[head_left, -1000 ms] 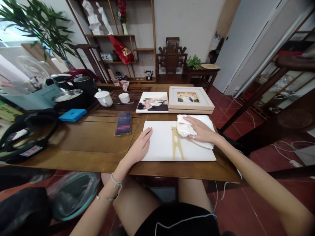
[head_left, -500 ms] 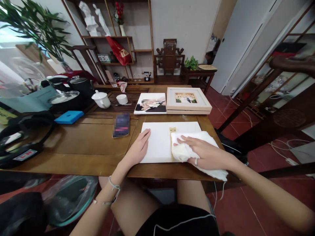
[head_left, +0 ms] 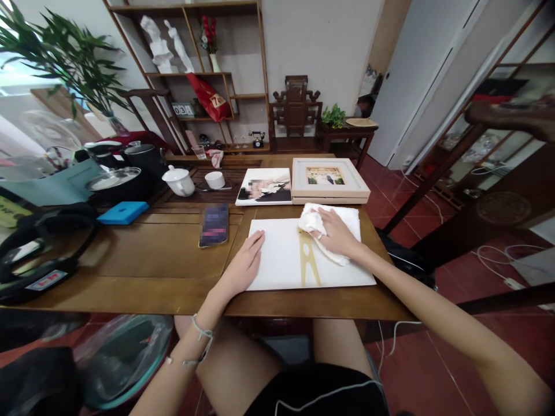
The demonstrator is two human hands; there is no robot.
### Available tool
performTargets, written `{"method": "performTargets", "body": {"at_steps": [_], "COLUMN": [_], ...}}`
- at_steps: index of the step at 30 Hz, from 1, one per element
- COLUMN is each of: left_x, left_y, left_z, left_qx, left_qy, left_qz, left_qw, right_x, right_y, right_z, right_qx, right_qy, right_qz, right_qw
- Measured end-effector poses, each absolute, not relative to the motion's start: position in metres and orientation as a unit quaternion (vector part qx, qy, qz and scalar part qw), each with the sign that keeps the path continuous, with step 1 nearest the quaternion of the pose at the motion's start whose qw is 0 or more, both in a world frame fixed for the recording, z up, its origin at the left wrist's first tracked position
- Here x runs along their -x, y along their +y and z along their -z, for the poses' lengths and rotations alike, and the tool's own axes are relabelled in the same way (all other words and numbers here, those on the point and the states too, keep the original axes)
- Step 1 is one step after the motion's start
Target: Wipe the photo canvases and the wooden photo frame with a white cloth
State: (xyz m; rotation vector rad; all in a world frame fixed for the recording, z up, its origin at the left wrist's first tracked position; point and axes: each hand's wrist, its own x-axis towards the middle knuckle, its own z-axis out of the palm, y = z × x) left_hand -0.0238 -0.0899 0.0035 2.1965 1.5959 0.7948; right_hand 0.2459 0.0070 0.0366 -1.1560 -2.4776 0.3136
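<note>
Looks like wiping: right hand (head_left: 338, 232) has fingers clamped on a bunched, soft white cloth (head_left: 312, 221) at the far right of the flat white board (head_left: 277, 254); left hand (head_left: 246, 263) presses its left edge, fingers together. Next stroke calls for care around the tan A-shaped piece (head_left: 304, 266). Board lies by the near edge of the brown wooden table (head_left: 151, 248).

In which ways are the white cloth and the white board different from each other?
The white cloth is bunched and wrinkled, while the white board is flat with straight edges. The cloth is under the right hand; the board has the left hand at its left edge. The board bears a tan A-shaped piece; the cloth shows none. Both are white.
</note>
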Motion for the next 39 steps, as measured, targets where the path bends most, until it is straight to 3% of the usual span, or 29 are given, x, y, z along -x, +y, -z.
{"method": "performTargets", "body": {"at_steps": [12,24,28,34,39], "left_x": [0.024,0.023,0.022,0.026,0.026], "left_y": [-0.089,-0.09,-0.09,-0.089,-0.088], "left_z": [0.001,-0.005,-0.005,-0.001,0.001], "left_qx": [-0.766,-0.763,-0.762,-0.774,-0.769], "left_qy": [0.555,0.562,0.562,0.547,0.553], "left_qz": [-0.289,-0.278,-0.282,-0.278,-0.282], "left_qw": [0.149,0.157,0.158,0.154,0.152], "right_x": [-0.258,-0.251,-0.239,-0.223,-0.21], "right_y": [-0.079,-0.005,-0.043,-0.095,-0.07], "right_z": [-0.056,-0.038,-0.046,-0.065,-0.06], "right_qx": [0.166,0.44,0.376,0.151,0.22], "right_qy": [-0.973,-0.879,-0.913,-0.981,-0.967], "right_qz": [-0.143,-0.076,-0.073,-0.108,-0.117], "right_qw": [0.076,0.167,0.137,0.06,0.06]}}
